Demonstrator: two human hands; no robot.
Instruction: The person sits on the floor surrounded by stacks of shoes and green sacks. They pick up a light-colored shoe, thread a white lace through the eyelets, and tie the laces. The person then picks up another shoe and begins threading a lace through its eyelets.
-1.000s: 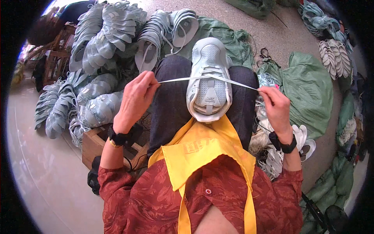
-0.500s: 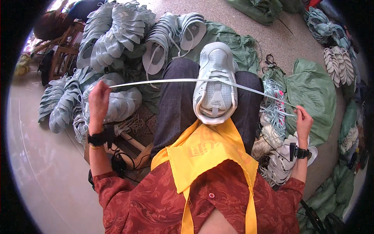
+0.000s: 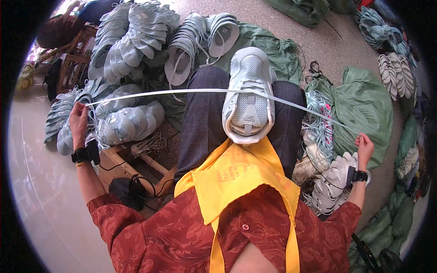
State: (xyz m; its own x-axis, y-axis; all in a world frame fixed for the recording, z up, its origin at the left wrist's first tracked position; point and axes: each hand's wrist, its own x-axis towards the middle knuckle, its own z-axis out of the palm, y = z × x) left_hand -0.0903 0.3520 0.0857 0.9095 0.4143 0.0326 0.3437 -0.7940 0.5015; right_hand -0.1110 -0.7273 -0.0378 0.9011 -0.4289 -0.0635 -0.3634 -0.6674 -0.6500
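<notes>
A pale blue-grey shoe upper (image 3: 248,98) rests across my knees, its toe pointing away from me and its opening toward me. One flat, light shoelace (image 3: 182,91) is threaded through it, and its two ends stretch out to either side. Far out on the left, my left hand (image 3: 78,119) pinches one end of the lace. Out on the right, my right hand (image 3: 364,146) pinches the other end. Both lengths look taut, and the left one bows slightly upward. Neither hand touches the shoe upper.
Stacked grey-blue uppers (image 3: 132,43) lie at the far left, with more (image 3: 129,123) near my left arm. A wooden frame (image 3: 120,166) stands below them. On the right are a lace bundle (image 3: 317,120), white pieces (image 3: 332,186) and a green sack (image 3: 364,118).
My left hand has moved farther out to the left, drawing its lace length longer. My right hand has shifted slightly outward and toward me, still pinching its end.
</notes>
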